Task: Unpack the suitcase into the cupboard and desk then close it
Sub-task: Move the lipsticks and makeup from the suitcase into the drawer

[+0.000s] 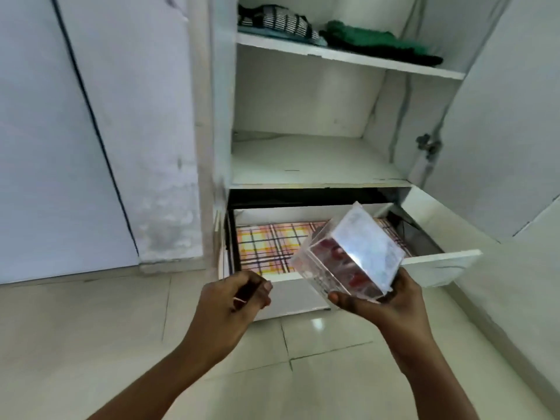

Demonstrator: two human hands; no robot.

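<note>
Midway through unpacking, by the look of it: stowing small items in the open drawer (348,268) at the foot of the cupboard (303,159). Suitcase nowhere in view, so no telling how much remains in it.

Left to right. Closed door panels and a scuffed white wall strip on the far left. Next, the left hand (239,294), low and out in front of the drawer's front edge, forearm reaching up from the bottom of the view, fingers curled round a small dark object (247,294) with a pale band on it; too blurred to name. Behind and above it, the drawer pulled out, lined with plaid paper (266,247) in yellow, pink and black. Further right, the right hand (385,298), palm up, fingers and thumb cupping from below a clear plastic box (348,256); box tilted, one corner high, hovering over the drawer's front right part, reddish contents dimly visible through the wall. Right forearm angled up from the bottom right corner.

Higher up: middle shelf bare of items, top shelf carrying a folded striped garment (278,24) and, to its right, a folded green garment (378,43). Open cupboard door (500,131) on the far right.

Next move, judged: levelling the box and lowering it onto the plaid lining, clear of the drawer walls, then placing the dark object beside it. Risk of the tilted box slipping off the open palm.
</note>
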